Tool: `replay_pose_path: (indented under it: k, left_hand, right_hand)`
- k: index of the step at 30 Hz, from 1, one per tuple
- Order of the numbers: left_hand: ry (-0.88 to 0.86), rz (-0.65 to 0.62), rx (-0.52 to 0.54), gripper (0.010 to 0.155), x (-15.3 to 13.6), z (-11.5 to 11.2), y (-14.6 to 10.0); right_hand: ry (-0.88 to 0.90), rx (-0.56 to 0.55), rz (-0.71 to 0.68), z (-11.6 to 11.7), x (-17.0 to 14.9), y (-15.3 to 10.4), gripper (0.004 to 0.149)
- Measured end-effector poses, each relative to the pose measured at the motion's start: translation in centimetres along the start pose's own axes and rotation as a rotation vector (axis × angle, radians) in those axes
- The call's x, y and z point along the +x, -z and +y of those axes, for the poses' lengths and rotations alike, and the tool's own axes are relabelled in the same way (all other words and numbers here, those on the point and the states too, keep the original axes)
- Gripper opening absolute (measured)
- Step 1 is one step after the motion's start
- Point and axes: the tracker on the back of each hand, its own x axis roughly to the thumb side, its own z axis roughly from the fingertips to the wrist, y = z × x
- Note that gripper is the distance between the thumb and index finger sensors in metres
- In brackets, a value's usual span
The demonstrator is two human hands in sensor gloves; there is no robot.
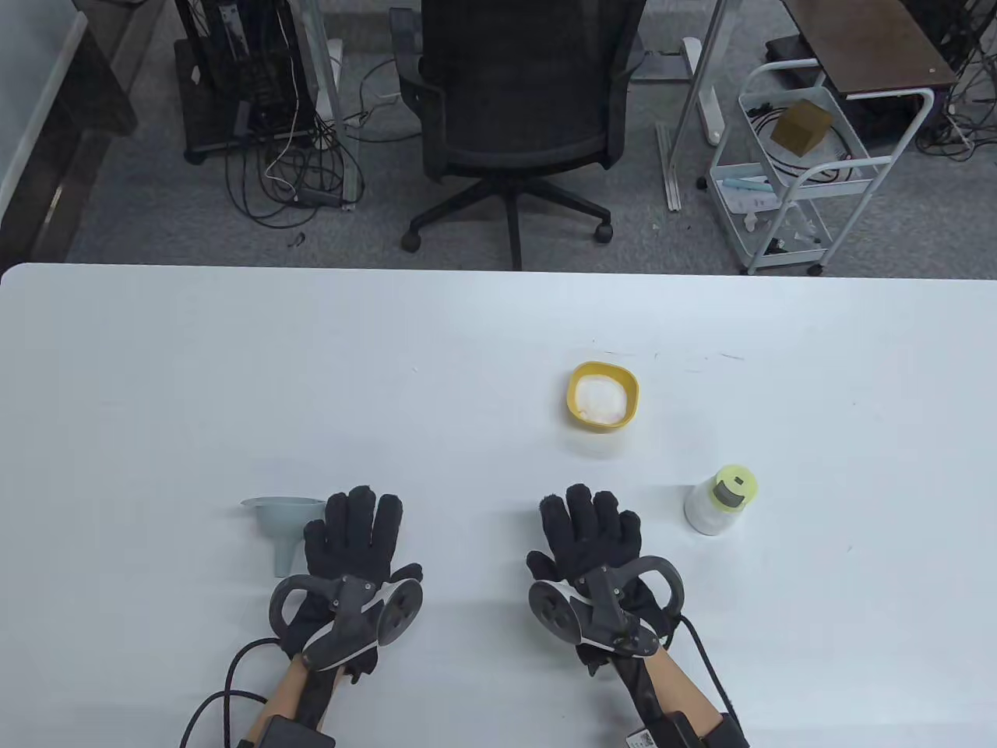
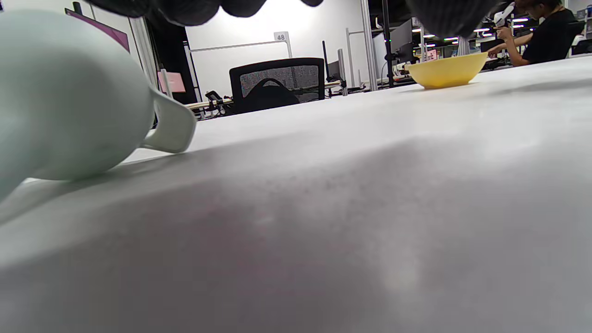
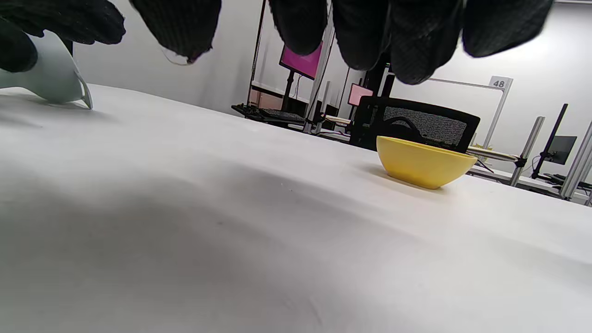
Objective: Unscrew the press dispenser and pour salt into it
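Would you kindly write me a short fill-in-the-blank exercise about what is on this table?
1. The salt sits in a bowl whose colour is ____.
2. The grey funnel lies beside the ____ hand.
3. The dispenser stands nearest the ____ hand.
4. The dispenser's cap is ____ on.

Missing words: yellow; left; right; still

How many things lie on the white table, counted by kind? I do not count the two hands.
Funnel, pale grey-green, lying on its side: 1
Bowl, yellow, with white salt inside: 1
Press dispenser, yellow-green cap on: 1
Total: 3
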Motion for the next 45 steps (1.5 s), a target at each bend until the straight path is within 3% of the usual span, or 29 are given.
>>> replay_pose_path:
  k: [18, 32, 39, 45]
  left_hand:
    - [0.005, 0.005, 0.01, 0.102, -0.1, 0.1, 0.0]
    - [0.006, 0.001, -0.015, 0.101, -0.3, -0.2, 0.1]
    - [0.001, -0.006, -0.028, 0.101, -0.3, -0.2, 0.2]
    - [0.0, -0.01, -0.039, 0.101, -0.2, -0.2, 0.2]
  right_hand:
    - [0.033, -0.002, 0.036, -0.7, -1.6, -0.1, 0.073]
    - [0.106, -0.139, 0.327, -3.2, -10.1, -1.2, 0.073]
    - [0.081, -0.082, 0.529, -1.1, -15.0, -2.1, 0.073]
    - [0.087, -0.003, 0.58, 1.0, -16.4, -2.3, 0.069]
